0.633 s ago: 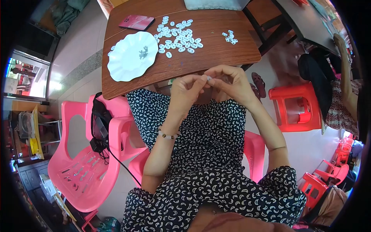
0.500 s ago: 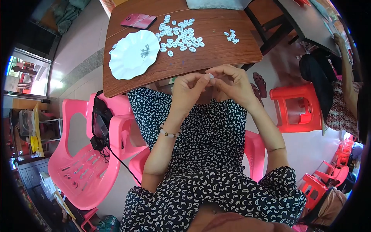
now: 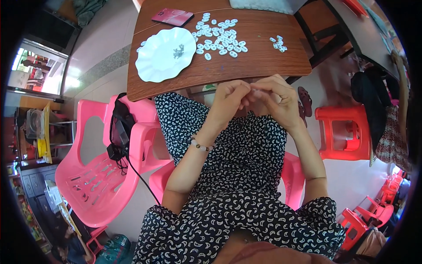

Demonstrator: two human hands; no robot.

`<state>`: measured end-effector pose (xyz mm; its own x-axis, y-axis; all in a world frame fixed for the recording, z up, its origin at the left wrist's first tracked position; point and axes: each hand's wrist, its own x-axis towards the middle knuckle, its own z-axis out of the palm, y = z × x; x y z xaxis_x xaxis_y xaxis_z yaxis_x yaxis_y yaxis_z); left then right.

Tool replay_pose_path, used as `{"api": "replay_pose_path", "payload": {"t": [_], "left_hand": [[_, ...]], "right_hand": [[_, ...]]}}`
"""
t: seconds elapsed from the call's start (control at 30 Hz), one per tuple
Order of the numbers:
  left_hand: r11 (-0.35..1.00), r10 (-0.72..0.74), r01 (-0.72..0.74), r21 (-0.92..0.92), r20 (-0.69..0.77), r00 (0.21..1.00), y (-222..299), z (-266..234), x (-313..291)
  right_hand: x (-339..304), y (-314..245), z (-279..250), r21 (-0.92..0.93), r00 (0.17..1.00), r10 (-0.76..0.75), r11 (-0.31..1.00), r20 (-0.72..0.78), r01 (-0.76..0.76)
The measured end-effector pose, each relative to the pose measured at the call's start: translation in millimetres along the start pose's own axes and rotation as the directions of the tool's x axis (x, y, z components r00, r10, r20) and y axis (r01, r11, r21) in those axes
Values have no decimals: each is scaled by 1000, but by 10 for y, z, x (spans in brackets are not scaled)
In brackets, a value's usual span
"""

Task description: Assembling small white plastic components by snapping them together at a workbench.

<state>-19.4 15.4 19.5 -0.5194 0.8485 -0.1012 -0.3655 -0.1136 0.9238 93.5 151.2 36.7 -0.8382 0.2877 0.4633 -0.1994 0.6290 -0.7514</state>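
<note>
Just off the near edge of the wooden table (image 3: 259,66), above my lap, my two hands meet at the fingertips. My left hand (image 3: 230,97) is closed, thumb and forefinger pinched together. My right hand (image 3: 279,97) is closed too, its fingers curled toward the left fingertips. What they pinch is hidden by the fingers. Beyond them many small white oval pieces (image 3: 224,42) with dark marks lie scattered on the tabletop. A white wavy-edged plate (image 3: 151,68) on the left carries a little heap of tiny grey pieces (image 3: 178,51). Several small white pieces (image 3: 278,44) form a cluster at right.
A flat pink case (image 3: 172,17) lies behind the plate, and a whitish translucent container (image 3: 263,5) stands at the back edge. Pink plastic chair (image 3: 94,185) with a black bag (image 3: 123,123) at left; red stool (image 3: 345,132) at right. Another person's arm (image 3: 400,75) shows far right.
The view has shifted, so the table sits further right and higher. My fingers have closed further together, and the small white piece seen between them before is now hidden.
</note>
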Motion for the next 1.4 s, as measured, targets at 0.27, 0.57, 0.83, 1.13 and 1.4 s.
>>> {"api": "replay_pose_path", "payload": {"t": [0.27, 0.57, 0.83, 1.13, 1.4], "left_hand": [[609, 414, -177, 773, -119, 903, 398, -255, 144], [284, 444, -8, 959, -124, 887, 795, -1852, 723], [147, 308, 111, 983, -152, 939, 728, -1709, 921], [399, 392, 82, 913, -251, 885, 774, -1741, 757], [477, 532, 54, 877, -337, 776, 786, -1866, 720]], "right_hand": [[-89, 128, -7, 272, 904, 424, 877, -50, -396], [-119, 238, 21, 256, 877, 480, 848, 3, -465], [-111, 135, 61, 330, 881, 473, 830, 11, -450], [-49, 155, 85, 257, 907, 420, 874, 26, -412], [241, 345, 256, 192, 964, 265, 947, -17, -257]]}}
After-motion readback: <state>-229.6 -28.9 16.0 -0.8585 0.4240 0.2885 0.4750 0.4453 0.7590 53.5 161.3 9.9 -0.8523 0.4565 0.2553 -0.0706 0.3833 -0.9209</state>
